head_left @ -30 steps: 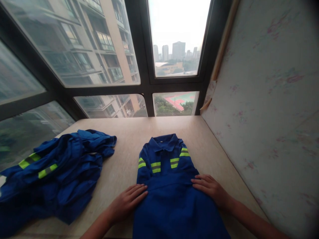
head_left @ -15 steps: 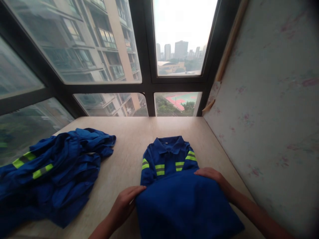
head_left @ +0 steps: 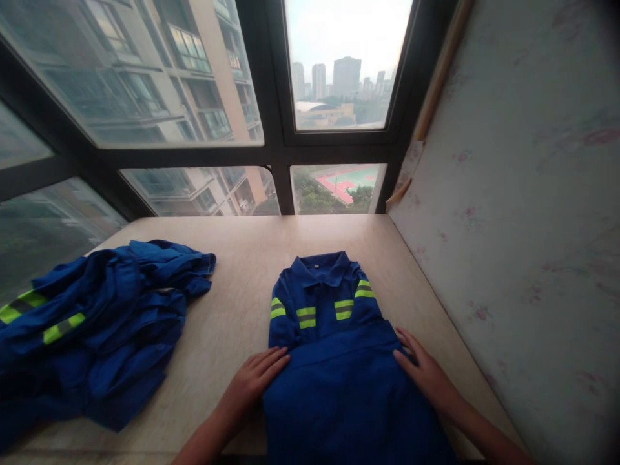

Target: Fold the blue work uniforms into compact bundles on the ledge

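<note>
Resting apart, the left hand (head_left: 252,380) lies flat on the left edge of the collared blue garment (head_left: 339,387); the right hand (head_left: 429,378), fingers spread, touches its right edge. On the near middle of the bench (head_left: 232,316), its upper part looks neatly arranged, its near part seemingly unfinished. The left-hand blue garment (head_left: 121,323) lies crumpled, apparently all left to do.

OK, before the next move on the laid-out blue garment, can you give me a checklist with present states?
1. Collar uncovered: ok.
2. Both chest strips showing: ok.
3. Left hand on the laid-out garment, at its left edge: ok.
4. Right hand at its right edge: ok.
5. Crumpled garment apart from it: ok.
6. Layers underneath smooth: cannot tell, hidden.
</note>
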Demonstrator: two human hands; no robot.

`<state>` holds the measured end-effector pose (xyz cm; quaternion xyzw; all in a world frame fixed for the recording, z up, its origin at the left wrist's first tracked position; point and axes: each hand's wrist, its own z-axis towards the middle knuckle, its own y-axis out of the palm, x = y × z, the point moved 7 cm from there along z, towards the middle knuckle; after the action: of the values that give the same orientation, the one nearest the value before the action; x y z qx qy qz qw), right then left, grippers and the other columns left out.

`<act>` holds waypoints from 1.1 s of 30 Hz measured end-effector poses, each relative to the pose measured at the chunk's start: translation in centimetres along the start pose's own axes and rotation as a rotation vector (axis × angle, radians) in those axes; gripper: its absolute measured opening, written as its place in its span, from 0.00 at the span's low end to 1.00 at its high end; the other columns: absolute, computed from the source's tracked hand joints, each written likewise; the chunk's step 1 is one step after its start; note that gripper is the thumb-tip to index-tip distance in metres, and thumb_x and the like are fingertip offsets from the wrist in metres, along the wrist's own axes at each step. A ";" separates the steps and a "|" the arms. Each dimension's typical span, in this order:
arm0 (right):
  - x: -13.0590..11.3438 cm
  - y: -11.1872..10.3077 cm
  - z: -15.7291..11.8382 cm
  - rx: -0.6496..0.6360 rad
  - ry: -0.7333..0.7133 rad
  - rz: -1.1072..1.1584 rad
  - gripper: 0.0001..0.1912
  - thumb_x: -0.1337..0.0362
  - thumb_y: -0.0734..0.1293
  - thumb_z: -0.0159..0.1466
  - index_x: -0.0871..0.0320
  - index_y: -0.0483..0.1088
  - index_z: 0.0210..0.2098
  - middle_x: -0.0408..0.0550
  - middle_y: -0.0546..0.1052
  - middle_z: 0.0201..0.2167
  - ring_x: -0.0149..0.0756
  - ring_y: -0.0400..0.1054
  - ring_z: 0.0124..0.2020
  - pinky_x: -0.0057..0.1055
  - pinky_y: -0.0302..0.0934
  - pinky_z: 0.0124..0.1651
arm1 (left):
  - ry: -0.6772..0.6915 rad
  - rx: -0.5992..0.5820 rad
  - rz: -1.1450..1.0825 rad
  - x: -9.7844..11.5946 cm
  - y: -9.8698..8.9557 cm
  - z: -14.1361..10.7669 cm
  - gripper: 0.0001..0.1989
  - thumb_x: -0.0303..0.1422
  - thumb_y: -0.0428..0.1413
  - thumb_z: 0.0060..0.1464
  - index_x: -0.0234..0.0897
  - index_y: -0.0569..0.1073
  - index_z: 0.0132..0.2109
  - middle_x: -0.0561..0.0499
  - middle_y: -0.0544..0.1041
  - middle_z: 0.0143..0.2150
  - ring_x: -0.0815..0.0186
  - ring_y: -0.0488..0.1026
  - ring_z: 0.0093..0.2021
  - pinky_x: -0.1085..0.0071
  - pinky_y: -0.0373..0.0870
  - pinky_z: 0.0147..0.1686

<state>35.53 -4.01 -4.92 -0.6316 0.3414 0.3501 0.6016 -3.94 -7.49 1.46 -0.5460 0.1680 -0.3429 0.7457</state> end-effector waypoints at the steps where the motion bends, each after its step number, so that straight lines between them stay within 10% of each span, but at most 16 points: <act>1: -0.2 0.6 0.7 0.017 -0.008 -0.004 0.31 0.53 0.63 0.66 0.55 0.59 0.66 0.58 0.72 0.58 0.48 0.70 0.57 0.48 0.67 0.57 | 0.017 0.002 -0.003 -0.4 0.0 0.4 0.28 0.27 0.51 0.61 0.45 0.61 0.67 0.47 0.75 0.60 0.60 0.74 0.57 0.63 0.75 0.53; 20: -2.8 0.8 11.0 0.195 -0.102 -0.176 0.29 0.52 0.64 0.63 0.58 0.63 0.60 0.58 0.75 0.51 0.47 0.75 0.47 0.46 0.69 0.50 | -0.305 -0.056 -0.031 -6.8 2.4 4.6 0.30 0.21 0.50 0.54 0.40 0.66 0.64 0.43 0.71 0.63 0.58 0.71 0.60 0.56 0.70 0.57; 33: 4.0 -2.0 -2.3 0.174 0.052 -0.181 0.22 0.47 0.64 0.63 0.50 0.69 0.52 0.50 0.81 0.35 0.49 0.78 0.38 0.40 0.72 0.36 | -0.294 0.012 0.068 -6.8 3.2 4.0 0.27 0.24 0.49 0.58 0.42 0.66 0.64 0.45 0.72 0.63 0.58 0.70 0.61 0.57 0.70 0.57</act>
<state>39.39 -6.27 -7.22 -0.6143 0.3276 0.2468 0.6741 -5.19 0.52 -0.99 -0.5800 0.0736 -0.2347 0.7766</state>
